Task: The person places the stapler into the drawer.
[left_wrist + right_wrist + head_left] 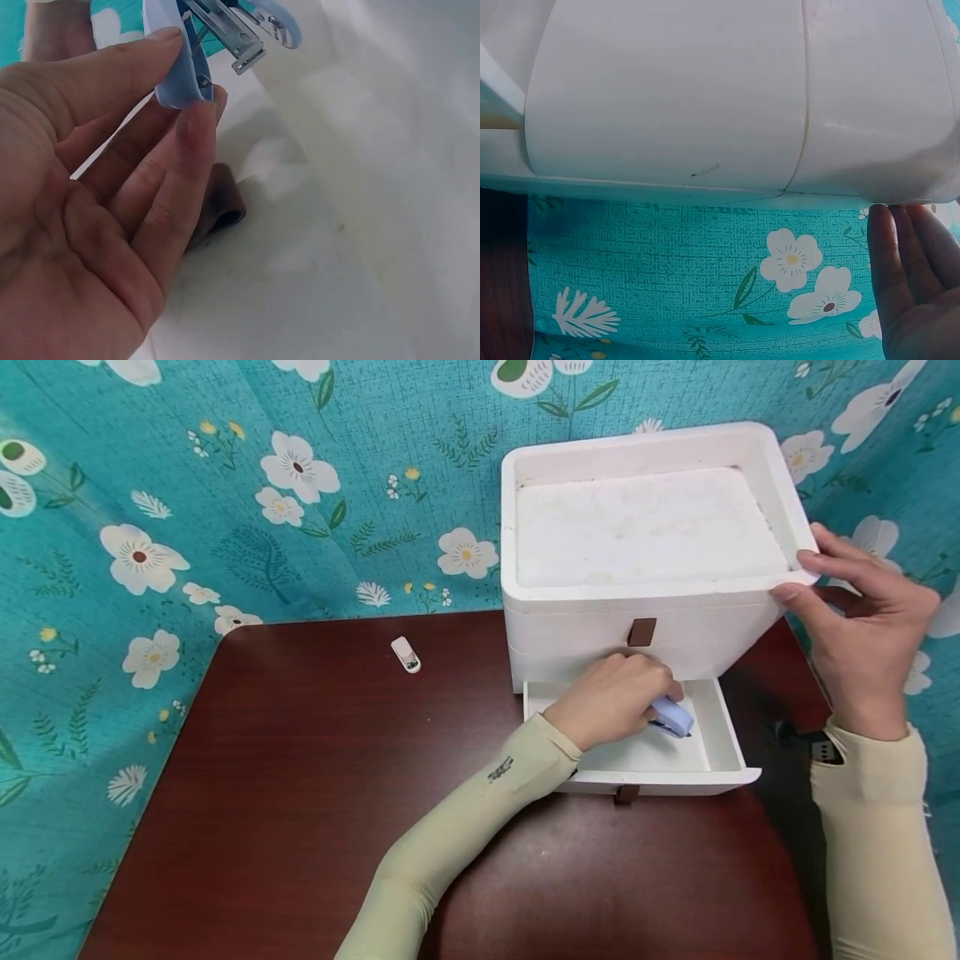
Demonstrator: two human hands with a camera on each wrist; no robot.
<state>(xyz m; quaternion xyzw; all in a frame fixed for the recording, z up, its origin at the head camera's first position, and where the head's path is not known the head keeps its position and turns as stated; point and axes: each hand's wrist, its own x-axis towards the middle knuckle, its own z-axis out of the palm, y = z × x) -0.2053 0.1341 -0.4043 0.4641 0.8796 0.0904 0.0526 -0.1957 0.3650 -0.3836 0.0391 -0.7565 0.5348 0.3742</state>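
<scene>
A light blue stapler [671,717] is in my left hand [611,697], over the pulled-out lower drawer [637,756] of a white drawer unit [577,631]. In the left wrist view the thumb and fingers pinch one half of the stapler [174,64], and its metal parts show between the spread halves. My right hand [873,618] grips the unit's top right front corner, thumb at the front and fingers along the rim and side. From the right wrist, its fingers [889,251] touch the white side wall [667,97].
On the dark red-brown table [322,760], left of the unit, lies a small white oblong object [406,655] of unclear kind. The unit has a shallow tray top [637,527] and brown pull tabs [641,632]. A teal floral cloth [300,543] hangs behind and at both sides.
</scene>
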